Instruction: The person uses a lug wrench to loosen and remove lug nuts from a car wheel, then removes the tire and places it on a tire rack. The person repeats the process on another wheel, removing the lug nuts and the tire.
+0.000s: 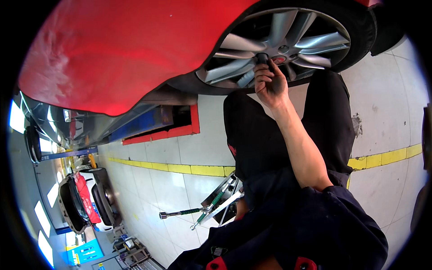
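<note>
The right hand [270, 83] grasps a dark cylindrical piece [261, 57] against the wheel [243, 42] at 1 o'clock; the left hand [241, 209], mostly hidden near 6 o'clock beside a cross wrench [217, 198], has an unclear grip. The wheel sits mounted; work there seems unfinished.

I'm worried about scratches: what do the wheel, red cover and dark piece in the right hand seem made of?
Wheel: likely metal, satin silver, from its spokes' soft sheen.
Red cover: probably vinyl or coated fabric, smooth with glossy creases at the left.
Dark piece: matte black, metal or plastic; the right hand hides much of it.
</note>
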`<state>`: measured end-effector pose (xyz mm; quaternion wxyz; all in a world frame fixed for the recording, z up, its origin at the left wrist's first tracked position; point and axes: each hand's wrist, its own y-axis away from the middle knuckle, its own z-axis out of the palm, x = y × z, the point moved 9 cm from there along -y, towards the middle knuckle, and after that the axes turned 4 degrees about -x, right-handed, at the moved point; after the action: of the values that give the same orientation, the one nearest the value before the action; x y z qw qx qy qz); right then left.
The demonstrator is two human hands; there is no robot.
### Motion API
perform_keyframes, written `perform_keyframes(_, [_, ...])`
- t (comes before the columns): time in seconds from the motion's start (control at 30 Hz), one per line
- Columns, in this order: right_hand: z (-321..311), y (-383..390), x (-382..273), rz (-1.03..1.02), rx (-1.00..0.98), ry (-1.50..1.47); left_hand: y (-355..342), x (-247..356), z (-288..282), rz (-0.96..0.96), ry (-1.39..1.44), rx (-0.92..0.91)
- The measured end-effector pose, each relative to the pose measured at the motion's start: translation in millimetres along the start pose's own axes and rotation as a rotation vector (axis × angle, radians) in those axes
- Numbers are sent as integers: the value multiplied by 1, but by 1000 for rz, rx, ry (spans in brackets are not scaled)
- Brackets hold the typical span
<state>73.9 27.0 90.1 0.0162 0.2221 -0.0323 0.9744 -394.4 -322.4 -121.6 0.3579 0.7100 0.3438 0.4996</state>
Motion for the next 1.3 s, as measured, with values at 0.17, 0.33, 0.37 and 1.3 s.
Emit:
perform_keyframes(0.17, [-10,3,-7,-55,73,321,45,44,31,30,-360,-236])
perform_keyframes(0.33, [1,20,-14,-279,177,424,138,278,81,607,-941,-33])
perform_keyframes(0.37, [4,21,4,-111,80,70,136,315,79,801,-677,62])
perform_keyframes(1.3, [-133,75,-124,-367,795,946,58,513,371,144,1130,-1243])
